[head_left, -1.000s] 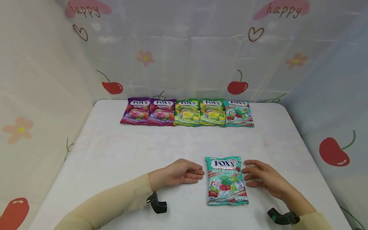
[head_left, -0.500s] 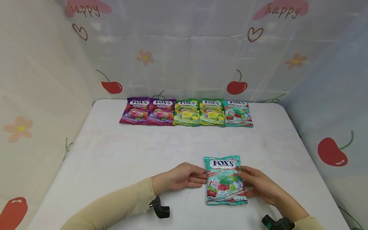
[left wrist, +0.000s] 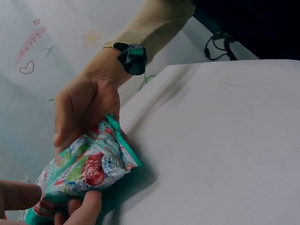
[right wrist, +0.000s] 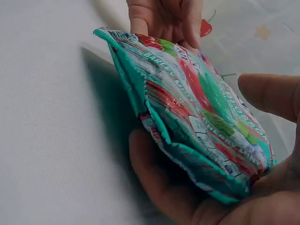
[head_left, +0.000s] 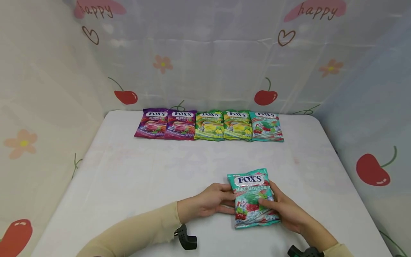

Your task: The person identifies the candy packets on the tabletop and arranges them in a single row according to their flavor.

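A turquoise FOX'S Mint Blossom candy bag (head_left: pixel 252 210) is held between both hands, tilted, its near end raised off the white tabletop in the right wrist view. My right hand (head_left: pixel 290 210) grips its right side, thumb (head_left: pixel 268 204) across the printed front and fingers (right wrist: pixel 159 183) beneath. At the opposite edge my left hand (head_left: pixel 215 200) holds the bag, some fingers passing behind it. The left wrist view has left fingertips (left wrist: pixel 89 208) under the crinkled bag (left wrist: pixel 89 164). Parts of both hands are hidden by the bag.
Along the back of the white table (head_left: pixel 154 164) lies a row of candy bags: purple Berries bags (head_left: pixel 181 125), yellow-green Springtea bags (head_left: pixel 209 126) and a turquoise Mint Blossom bag (head_left: pixel 267 127) at the right end. A printed curtain (head_left: pixel 212 71) stands behind.
Both hands have closed in from beside the bag and taken hold of it. The bag, flat on the table before, is now tilted and turned slightly, with the right thumb on its front.
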`<state>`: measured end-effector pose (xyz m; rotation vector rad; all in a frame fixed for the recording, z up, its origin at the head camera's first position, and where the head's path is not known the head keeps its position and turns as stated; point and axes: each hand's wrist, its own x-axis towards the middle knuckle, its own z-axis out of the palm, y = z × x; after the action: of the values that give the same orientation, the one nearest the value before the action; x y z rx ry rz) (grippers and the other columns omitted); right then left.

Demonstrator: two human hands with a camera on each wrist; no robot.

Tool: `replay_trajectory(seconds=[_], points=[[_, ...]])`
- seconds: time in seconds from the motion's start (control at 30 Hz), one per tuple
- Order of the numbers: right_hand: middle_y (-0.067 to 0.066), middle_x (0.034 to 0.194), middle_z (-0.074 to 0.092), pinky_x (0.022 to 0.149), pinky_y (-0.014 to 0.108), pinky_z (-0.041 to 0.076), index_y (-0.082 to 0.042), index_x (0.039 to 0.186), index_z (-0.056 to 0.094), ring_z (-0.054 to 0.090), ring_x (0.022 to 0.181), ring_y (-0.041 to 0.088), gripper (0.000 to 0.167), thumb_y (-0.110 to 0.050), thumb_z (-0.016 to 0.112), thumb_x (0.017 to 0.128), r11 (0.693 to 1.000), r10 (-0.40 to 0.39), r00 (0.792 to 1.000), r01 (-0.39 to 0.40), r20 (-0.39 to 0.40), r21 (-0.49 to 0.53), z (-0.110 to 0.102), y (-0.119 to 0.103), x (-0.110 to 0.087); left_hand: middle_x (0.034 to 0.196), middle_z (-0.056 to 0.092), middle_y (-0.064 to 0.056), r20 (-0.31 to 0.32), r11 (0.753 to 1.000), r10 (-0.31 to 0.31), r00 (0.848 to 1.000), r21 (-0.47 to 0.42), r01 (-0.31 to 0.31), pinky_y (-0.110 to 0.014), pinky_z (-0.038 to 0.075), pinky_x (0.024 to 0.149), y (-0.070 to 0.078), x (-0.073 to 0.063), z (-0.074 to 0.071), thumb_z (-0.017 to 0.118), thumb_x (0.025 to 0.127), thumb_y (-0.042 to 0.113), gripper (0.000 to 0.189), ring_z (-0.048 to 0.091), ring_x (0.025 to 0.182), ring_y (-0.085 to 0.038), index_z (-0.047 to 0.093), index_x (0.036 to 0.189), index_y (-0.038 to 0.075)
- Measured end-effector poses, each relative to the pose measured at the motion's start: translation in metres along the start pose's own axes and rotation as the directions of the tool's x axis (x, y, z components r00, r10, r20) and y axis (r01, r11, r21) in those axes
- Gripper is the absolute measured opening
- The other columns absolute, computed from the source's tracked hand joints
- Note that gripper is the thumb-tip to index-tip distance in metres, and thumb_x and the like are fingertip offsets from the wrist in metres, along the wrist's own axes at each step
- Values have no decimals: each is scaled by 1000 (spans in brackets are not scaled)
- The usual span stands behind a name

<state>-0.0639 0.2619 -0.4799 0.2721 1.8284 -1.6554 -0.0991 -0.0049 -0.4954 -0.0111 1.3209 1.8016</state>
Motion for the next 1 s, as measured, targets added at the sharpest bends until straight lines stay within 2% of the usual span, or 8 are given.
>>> replay_trajectory(seconds=[0.17,0.33,0.47,0.63,0.77,0.87,1.0], points=[[21,164,24,93,27,53,-25,165,-10,53,122,25,105,-20,71,99,999,-31,999,31,16,10,0,-1,-1,134,67,-16,26,1000,29,999,-10,-29,-50,59,98,1,0,4,58,103,5,46,68,118,-29,51,149,3],[23,164,22,92,27,57,-27,165,-14,57,118,25,113,-14,74,95,997,-74,997,73,22,24,-1,0,-2,145,60,-18,73,999,53,996,4,-54,-47,57,103,1,2,6,59,104,6,57,63,128,-31,40,158,9],[25,161,25,91,29,60,-27,164,-15,62,113,24,118,-8,77,92,994,-103,995,102,14,45,-4,0,-3,145,61,-17,64,998,64,996,6,-65,-48,58,101,0,5,8,59,104,8,60,65,125,-31,37,159,13],[27,156,33,92,33,61,-27,165,-13,65,114,24,120,-3,78,90,986,-145,989,144,6,86,-8,-3,-3,143,63,-11,20,997,80,997,-19,-79,-51,60,95,1,14,13,60,104,9,59,70,115,-27,39,159,19],[23,154,38,95,29,60,-18,166,-4,64,115,18,109,-7,77,92,985,-158,986,161,-48,63,-12,-5,0,138,67,-9,-26,995,96,995,-38,-97,-48,62,91,6,25,16,62,103,10,58,72,107,-24,42,157,23],[18,152,44,96,24,58,-10,165,6,64,114,13,98,-12,75,95,987,-151,983,156,-105,40,-16,-7,2,140,66,-8,-43,993,106,993,-39,-108,-48,62,91,11,34,18,62,103,11,59,72,107,-24,42,157,23],[16,155,42,96,19,57,-8,164,11,63,112,5,93,-15,75,96,987,-133,974,147,-186,64,-20,-10,4,142,64,-8,-58,992,114,992,-41,-116,-49,62,93,19,47,22,61,104,10,60,71,109,-25,41,158,24]])
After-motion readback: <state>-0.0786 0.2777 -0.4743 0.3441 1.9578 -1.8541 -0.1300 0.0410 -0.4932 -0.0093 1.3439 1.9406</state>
